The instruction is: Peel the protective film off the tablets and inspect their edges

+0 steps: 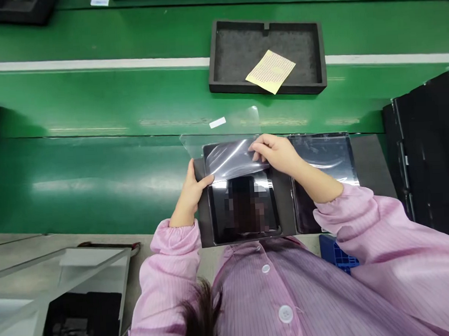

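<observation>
A black tablet-like screen panel [245, 212] lies on a dark grey mat [284, 205], its glass showing reflections. A clear film [233, 160] is lifted and curved over the panel's far part, and the lower part of the glass shows without it. My right hand [274, 153] pinches the film near its right side. At the panel's left edge, my left hand [191, 192] rests with thumb and index finger stretched apart, the thumb touching the panel's edge; its other fingers are partly hidden. Beyond the panel, a clear sheet [244, 119] with a white label [217, 122] reaches over the green surface.
A second screen panel [321, 150] lies to the right, partly under my right forearm. A black foam tray [267, 80] holding a yellow sticker sheet [271, 71] sits on the green bench. Black cases [430, 152] stand at right; a blue crate [336, 255] is below.
</observation>
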A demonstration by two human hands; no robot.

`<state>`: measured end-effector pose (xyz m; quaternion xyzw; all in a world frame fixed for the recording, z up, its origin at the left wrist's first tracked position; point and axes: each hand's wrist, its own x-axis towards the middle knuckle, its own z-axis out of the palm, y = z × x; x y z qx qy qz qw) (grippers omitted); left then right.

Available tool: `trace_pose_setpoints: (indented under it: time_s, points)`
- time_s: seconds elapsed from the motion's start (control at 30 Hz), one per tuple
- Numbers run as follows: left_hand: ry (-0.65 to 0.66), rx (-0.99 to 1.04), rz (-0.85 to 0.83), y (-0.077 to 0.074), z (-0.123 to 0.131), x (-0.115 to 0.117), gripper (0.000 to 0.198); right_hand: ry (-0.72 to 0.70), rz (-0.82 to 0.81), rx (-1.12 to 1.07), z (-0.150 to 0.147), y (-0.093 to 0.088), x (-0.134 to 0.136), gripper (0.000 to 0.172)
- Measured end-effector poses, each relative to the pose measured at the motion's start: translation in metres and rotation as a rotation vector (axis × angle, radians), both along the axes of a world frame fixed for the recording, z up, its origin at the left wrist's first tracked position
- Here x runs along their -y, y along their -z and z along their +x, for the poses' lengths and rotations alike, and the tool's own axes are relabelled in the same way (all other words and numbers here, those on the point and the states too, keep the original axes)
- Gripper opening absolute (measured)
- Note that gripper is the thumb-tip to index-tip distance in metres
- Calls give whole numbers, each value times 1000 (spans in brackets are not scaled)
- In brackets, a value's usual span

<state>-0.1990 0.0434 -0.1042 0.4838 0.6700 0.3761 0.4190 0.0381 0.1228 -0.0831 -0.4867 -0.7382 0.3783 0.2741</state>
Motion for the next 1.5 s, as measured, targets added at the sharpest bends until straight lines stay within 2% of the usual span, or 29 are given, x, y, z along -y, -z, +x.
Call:
trace_pose_setpoints:
  time_s: [0.07, 0.13, 0.2, 0.23, 0.27, 0.3, 0.33, 0.37, 0.4, 0.47, 0.5, 0.53, 0.6, 0.67, 0.73, 0.8, 0.87, 0.9, 0.93, 0.97, 1.0, 1.07, 1.1, 1.13, 1.17, 1.23, 1.3, 1.4, 1.5]
  points:
    - [-19, 9, -21, -3, -3, 0, 80, -160, 26, -54, 8, -5, 22, 25]
    - [-83, -73, -36, -9, -3, 1, 85, -420, 175, -44, 21, -9, 53, 27]
    - [-158, -319, 39, -18, 3, 5, 90, -621, 281, -23, 39, -7, 76, 34]
    - [-167, -459, 135, -22, 10, 7, 88, -634, 306, 1, 51, -6, 79, 33]
    - [-120, -561, 236, -26, 19, 10, 81, -560, 321, 46, 65, -4, 77, 28]
    - [-35, -635, 352, -28, 31, 14, 69, -412, 331, 107, 82, -3, 68, 23]
    - [99, -676, 463, -30, 46, 17, 56, -224, 339, 173, 100, -2, 55, 22]
    - [277, -691, 555, -31, 64, 20, 44, -4, 346, 245, 120, -2, 38, 24]
    - [473, -692, 619, -32, 83, 23, 37, 154, 348, 287, 139, -2, 20, 26]
    - [829, -670, 627, -30, 120, 25, 36, 272, 326, 318, 172, 0, -16, 22]
    - [942, -657, 583, -28, 137, 25, 38, 279, 306, 322, 183, 3, -31, 18]
    - [994, -646, 527, -26, 150, 23, 40, 274, 289, 321, 191, 6, -43, 14]
    - [947, -615, 428, -21, 168, 19, 39, 257, 273, 312, 196, 11, -55, 7]
    - [809, -550, 364, -17, 175, 14, 36, 253, 288, 300, 193, 13, -53, 11]
    - [663, -443, 294, -14, 176, 10, 38, 247, 314, 292, 185, 6, -35, 14]
    - [517, -300, 191, -15, 176, 8, 48, 152, 333, 267, 180, -8, -4, 14]
    - [416, -194, 105, -17, 173, 7, 47, -111, 324, 181, 181, -24, 37, 15]
    - [425, -174, 86, -19, 170, 6, 39, -294, 290, 103, 185, -31, 57, 18]
    - [483, -173, 83, -21, 167, 5, 28, -492, 235, -2, 191, -36, 74, 21]
    - [585, -180, 87, -24, 162, 4, 16, -605, 179, -112, 198, -39, 89, 24]
    - [706, -181, 93, -26, 157, 3, 13, -587, 159, -181, 206, -37, 100, 25]
    - [889, -144, 77, -29, 148, 0, 18, -348, 228, -172, 220, -25, 111, 27]
    - [901, -111, 59, -30, 145, -2, 16, -210, 307, -92, 226, -14, 112, 28]
    - [861, -73, 42, -29, 143, -4, 11, -135, 396, 1, 230, -3, 113, 31]
    - [789, -37, 30, -28, 143, -8, 16, -130, 480, 83, 233, 9, 113, 33]
    - [644, -11, 53, -24, 147, -16, 51, -244, 579, 178, 233, 27, 114, 37]
    - [599, -79, 167, -18, 155, -26, 76, -314, 615, 202, 232, 34, 113, 41]
    - [656, -310, 381, -10, 164, -42, 78, -295, 631, 309, 231, 27, 102, 41]
    - [736, -486, 438, -8, 163, -54, 63, -236, 648, 397, 229, 16, 79, 21]
